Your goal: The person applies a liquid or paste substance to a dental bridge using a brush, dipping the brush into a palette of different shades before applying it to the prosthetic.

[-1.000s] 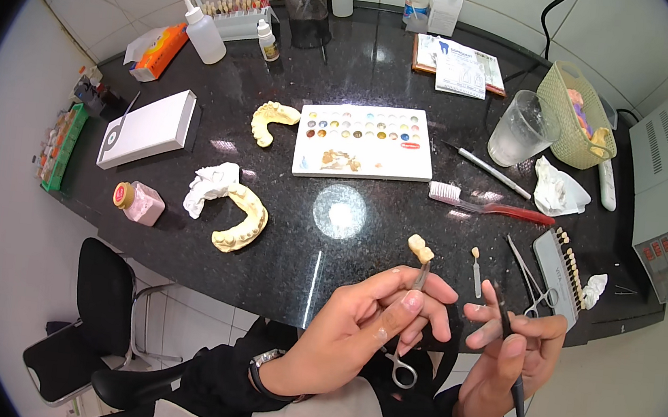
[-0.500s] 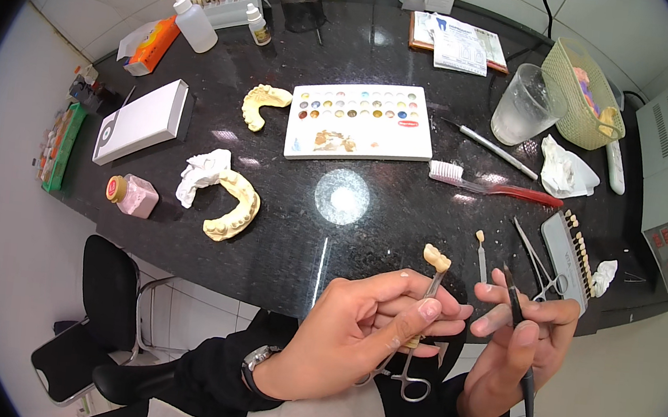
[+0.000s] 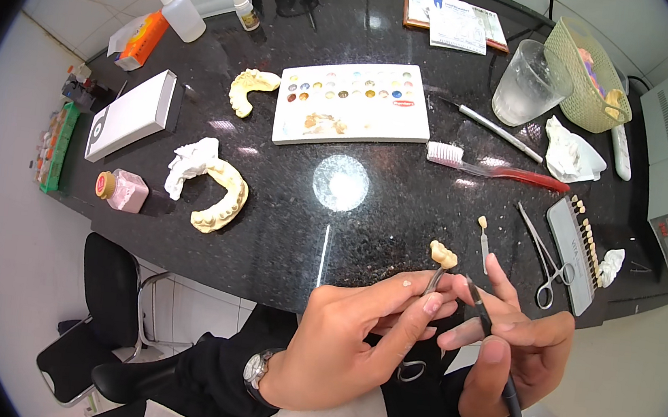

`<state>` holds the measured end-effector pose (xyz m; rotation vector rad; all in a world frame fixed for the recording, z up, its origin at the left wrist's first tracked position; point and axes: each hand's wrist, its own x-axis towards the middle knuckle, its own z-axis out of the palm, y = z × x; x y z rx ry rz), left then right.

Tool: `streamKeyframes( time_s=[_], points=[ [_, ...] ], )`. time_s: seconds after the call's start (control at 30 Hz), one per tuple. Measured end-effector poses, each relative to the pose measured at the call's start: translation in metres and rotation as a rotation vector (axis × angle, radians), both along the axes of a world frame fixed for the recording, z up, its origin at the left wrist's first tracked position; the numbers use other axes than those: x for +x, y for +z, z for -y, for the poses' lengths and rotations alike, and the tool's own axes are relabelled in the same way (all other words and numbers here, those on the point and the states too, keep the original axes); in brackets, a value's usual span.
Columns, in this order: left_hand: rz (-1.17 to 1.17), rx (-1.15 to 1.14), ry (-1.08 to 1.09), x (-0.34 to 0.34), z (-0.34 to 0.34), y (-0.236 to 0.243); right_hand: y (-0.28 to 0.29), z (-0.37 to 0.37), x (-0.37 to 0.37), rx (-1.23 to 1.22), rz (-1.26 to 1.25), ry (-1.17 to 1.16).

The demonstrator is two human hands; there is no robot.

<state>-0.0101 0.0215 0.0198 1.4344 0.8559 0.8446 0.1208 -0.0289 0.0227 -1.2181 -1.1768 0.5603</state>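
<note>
My left hand (image 3: 357, 337) is closed around a pair of metal forceps (image 3: 412, 371), one ring handle hanging below the fingers. In the forceps' tip sits a small cream-coloured dental bridge (image 3: 443, 256), raised over the table's front edge. My right hand (image 3: 528, 335) grips a slim black brush (image 3: 512, 400) between thumb and fingers, its pointed tip just below and to the right of the bridge, apart from it. The two hands are close together, with right fingers near the left fingertips. Beyond them lies a single shade tab (image 3: 483, 242) with a tooth-shaped end.
On the black tabletop (image 3: 283, 228) lie a white paint palette (image 3: 350, 135), plaster dental casts (image 3: 225, 201), a red toothbrush (image 3: 516, 176), a second brush (image 3: 501, 133), scissor-like forceps (image 3: 544, 259) and a tooth shade guide (image 3: 571, 258). A glass (image 3: 525, 90) stands by a woven basket (image 3: 574, 95).
The brush tip and my right hand have moved left, nearer the bridge. The bridge has shifted slightly right and turned. The whole view has tilted a little.
</note>
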Motion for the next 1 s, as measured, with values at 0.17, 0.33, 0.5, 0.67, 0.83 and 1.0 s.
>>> streamKeyframes(
  time_s=[0.17, 0.33, 0.5, 0.67, 0.83, 1.0],
  points=[
    [-0.097, 0.098, 0.004, 0.001, -0.002, -0.002, 0.004, -0.001, -0.003, -0.065, -0.012, 0.024],
    [-0.065, 0.101, 0.014, 0.003, -0.004, -0.004, 0.003, -0.003, -0.003, -0.078, 0.052, 0.013],
    [-0.17, 0.028, 0.01, -0.002, -0.002, 0.005, 0.005, -0.004, -0.006, -0.093, 0.058, 0.044],
    [-0.166, 0.064, 0.034, 0.001, -0.004, -0.001, 0.005, -0.008, -0.006, -0.115, 0.057, 0.022],
    [-0.123, 0.084, 0.032, 0.002, -0.006, 0.001, 0.006, -0.007, -0.003, -0.132, 0.065, 0.054],
    [-0.15, 0.116, 0.043, 0.0, -0.005, 0.002, 0.006, -0.006, -0.001, -0.094, -0.026, 0.082]
  ],
)
